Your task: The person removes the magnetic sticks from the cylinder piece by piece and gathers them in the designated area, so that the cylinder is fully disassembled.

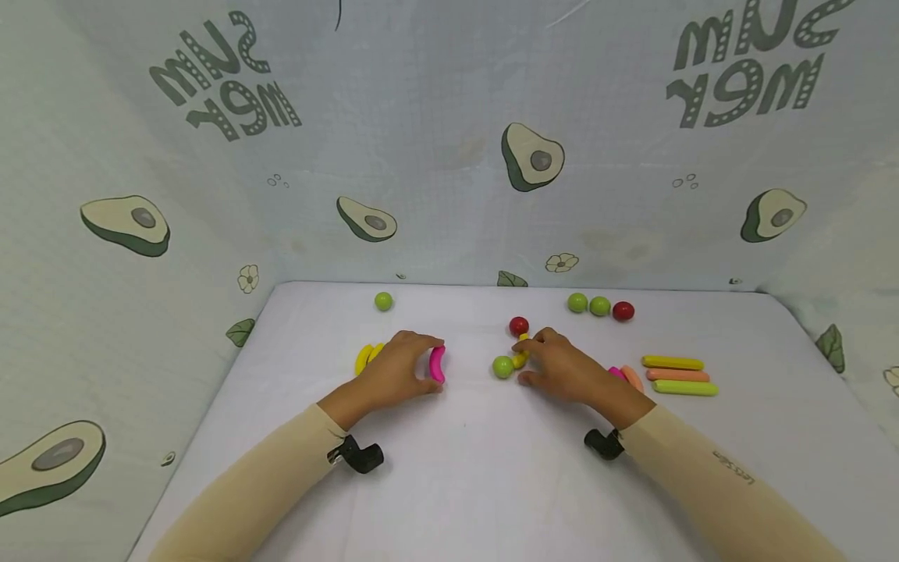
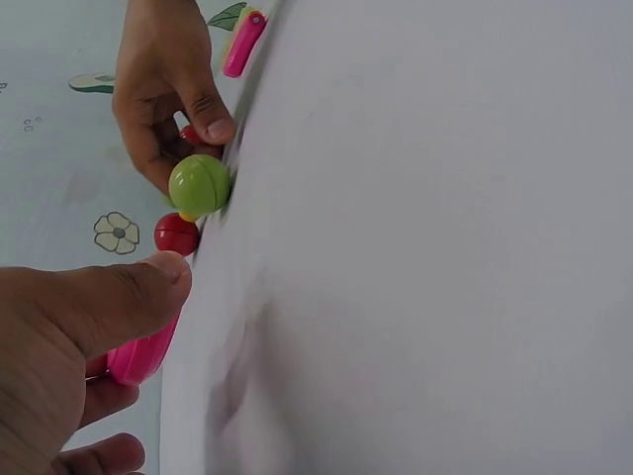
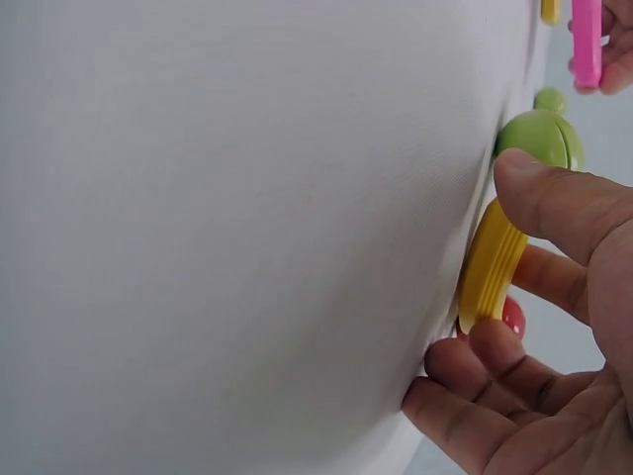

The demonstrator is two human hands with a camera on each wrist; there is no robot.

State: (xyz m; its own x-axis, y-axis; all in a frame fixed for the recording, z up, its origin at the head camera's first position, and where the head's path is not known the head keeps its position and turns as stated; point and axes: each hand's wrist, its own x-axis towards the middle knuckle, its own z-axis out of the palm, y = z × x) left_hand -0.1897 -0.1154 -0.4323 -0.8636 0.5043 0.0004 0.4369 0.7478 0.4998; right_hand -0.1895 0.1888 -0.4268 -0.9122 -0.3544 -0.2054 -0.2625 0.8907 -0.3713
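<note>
My left hand (image 1: 399,368) pinches a pink curved, banana-shaped piece (image 1: 437,365) by its ends, between thumb and fingers. In the left wrist view the thumb crosses over this pink piece (image 2: 143,358). To the right, my right hand (image 1: 562,367) is at a yellow curved piece (image 1: 520,359), thumb and fingers spread about it. In the right wrist view a fingertip meets the lower end of the yellow piece (image 3: 492,267); the thumb appears apart from it in the head view. A green ball (image 1: 502,367) and a red ball (image 1: 519,326) sit beside the yellow piece.
Yellow curved pieces (image 1: 364,359) lie partly behind the left hand. A lone green ball (image 1: 382,301) is at the back left. Two green balls (image 1: 577,303) and a red ball (image 1: 623,311) line the back right. Straight sticks (image 1: 677,375) and pink and orange pieces (image 1: 631,378) lie right.
</note>
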